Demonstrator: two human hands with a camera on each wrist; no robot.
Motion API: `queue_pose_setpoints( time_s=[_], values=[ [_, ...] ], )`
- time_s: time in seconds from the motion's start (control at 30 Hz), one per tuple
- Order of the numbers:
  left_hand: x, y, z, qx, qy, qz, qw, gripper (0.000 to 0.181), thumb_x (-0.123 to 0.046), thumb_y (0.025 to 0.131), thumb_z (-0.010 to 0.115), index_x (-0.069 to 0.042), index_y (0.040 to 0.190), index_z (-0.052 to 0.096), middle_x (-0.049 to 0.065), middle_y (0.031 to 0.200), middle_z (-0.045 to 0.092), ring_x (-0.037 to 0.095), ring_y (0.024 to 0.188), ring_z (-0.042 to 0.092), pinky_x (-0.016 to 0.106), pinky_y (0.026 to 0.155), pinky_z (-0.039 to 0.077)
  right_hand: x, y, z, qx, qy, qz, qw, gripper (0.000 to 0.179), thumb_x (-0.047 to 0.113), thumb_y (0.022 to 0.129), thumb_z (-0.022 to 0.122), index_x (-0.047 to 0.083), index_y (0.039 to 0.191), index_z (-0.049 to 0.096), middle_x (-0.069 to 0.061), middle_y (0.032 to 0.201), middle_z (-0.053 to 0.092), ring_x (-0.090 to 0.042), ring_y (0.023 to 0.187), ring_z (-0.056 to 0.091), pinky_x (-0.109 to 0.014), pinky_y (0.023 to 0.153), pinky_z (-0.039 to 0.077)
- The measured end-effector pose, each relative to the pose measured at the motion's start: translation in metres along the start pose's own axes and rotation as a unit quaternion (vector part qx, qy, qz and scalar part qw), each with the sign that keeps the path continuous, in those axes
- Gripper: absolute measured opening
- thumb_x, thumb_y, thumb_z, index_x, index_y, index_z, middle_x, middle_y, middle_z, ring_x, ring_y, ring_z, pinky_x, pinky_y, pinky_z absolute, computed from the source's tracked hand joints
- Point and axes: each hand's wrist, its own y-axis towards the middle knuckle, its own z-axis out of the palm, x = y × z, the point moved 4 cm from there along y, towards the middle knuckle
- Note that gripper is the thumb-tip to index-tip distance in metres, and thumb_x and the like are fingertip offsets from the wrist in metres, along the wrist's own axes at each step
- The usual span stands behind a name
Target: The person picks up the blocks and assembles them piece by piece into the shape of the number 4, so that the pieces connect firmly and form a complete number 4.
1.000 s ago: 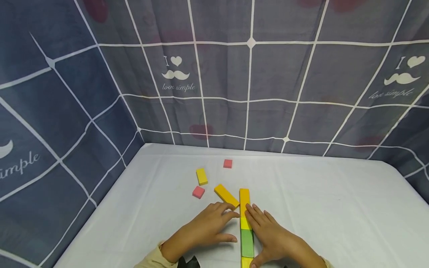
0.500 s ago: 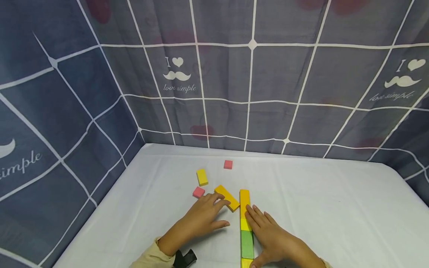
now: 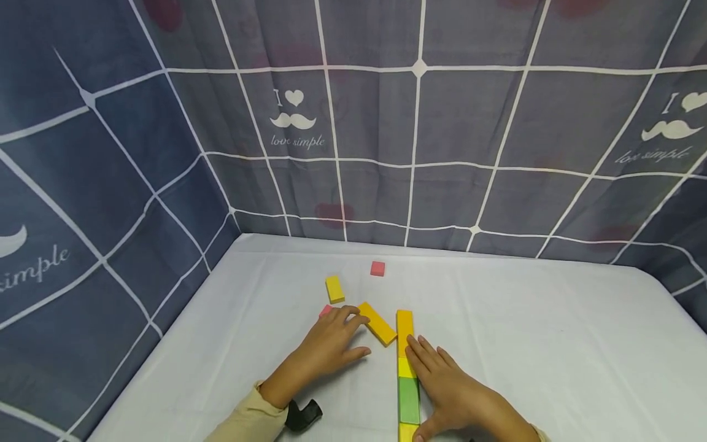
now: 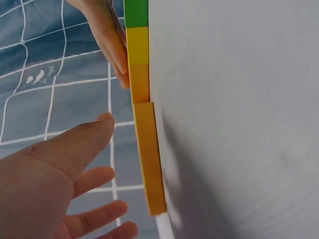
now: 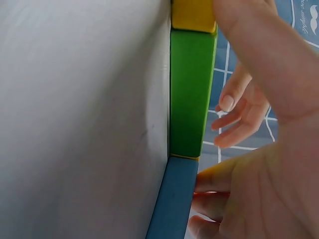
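Note:
A row of blocks runs away from me: a near yellow block (image 3: pixel 406 433), a green block (image 3: pixel 409 400), another yellow block (image 3: pixel 405 368) and a long orange block (image 3: pixel 405 328). Against its right side lies my right hand (image 3: pixel 450 390), fingers straight, thumb at the near yellow block. A blue block (image 5: pixel 173 201) shows beside those fingers in the right wrist view. My left hand (image 3: pixel 326 344) hovers over the table with nothing held, fingers spread. It partly covers a pinkish-red block (image 3: pixel 326 310). By its fingertips, a loose orange block (image 3: pixel 378 324) lies slanted, its near end at the row.
Farther back on the white table (image 3: pixel 530 319) lie a short yellow block (image 3: pixel 334 289) and a second pinkish-red block (image 3: pixel 378 268). A grey checked curtain (image 3: pixel 375 116) rises behind. A black device (image 3: pixel 302 416) is at my left wrist.
My left hand has drawn back leftward from the slanted orange block toward the nearer pinkish-red block, now partly covering it. The right hand stays at the row.

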Motion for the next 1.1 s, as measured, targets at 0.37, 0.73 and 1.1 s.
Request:
queue_pose_setpoints(
  time_s=[0.37,0.73,1.1],
  values=[
    [0.047,0.028,-0.004,-0.052,-0.062,-0.065,0.9946,0.063,-0.039,0.078,0.069,-0.013,0.131,0.046,0.012,0.128,0.048,0.030,0.117,0.046,0.047,0.090,0.041,-0.003,0.004,0.000,0.000,0.000,-0.009,1.0000,0.131,0.080,0.051,0.059,-0.002,0.143,0.017,-0.018,0.152,0.008,-0.037,0.139,0.007,-0.058,0.107,0.014],
    [0.074,0.042,-0.028,-0.010,-0.144,-0.149,0.9782,0.068,-0.032,0.076,0.073,-0.012,0.134,0.043,0.013,0.138,0.041,0.033,0.125,0.038,0.050,0.103,0.030,0.000,0.000,0.005,-0.005,-0.003,-0.014,0.9999,0.129,0.078,0.053,0.061,-0.002,0.143,0.017,-0.018,0.152,0.008,-0.037,0.139,0.007,-0.058,0.107,0.016],
    [0.076,0.045,-0.022,0.029,-0.148,-0.121,0.9810,0.067,-0.028,0.074,0.075,-0.011,0.132,0.046,0.012,0.135,0.045,0.033,0.122,0.042,0.051,0.101,0.032,0.003,0.000,0.004,-0.007,0.000,-0.005,1.0000,0.128,0.077,0.053,0.062,-0.003,0.143,0.018,-0.018,0.152,0.006,-0.037,0.139,0.007,-0.058,0.107,0.016]
  ],
)
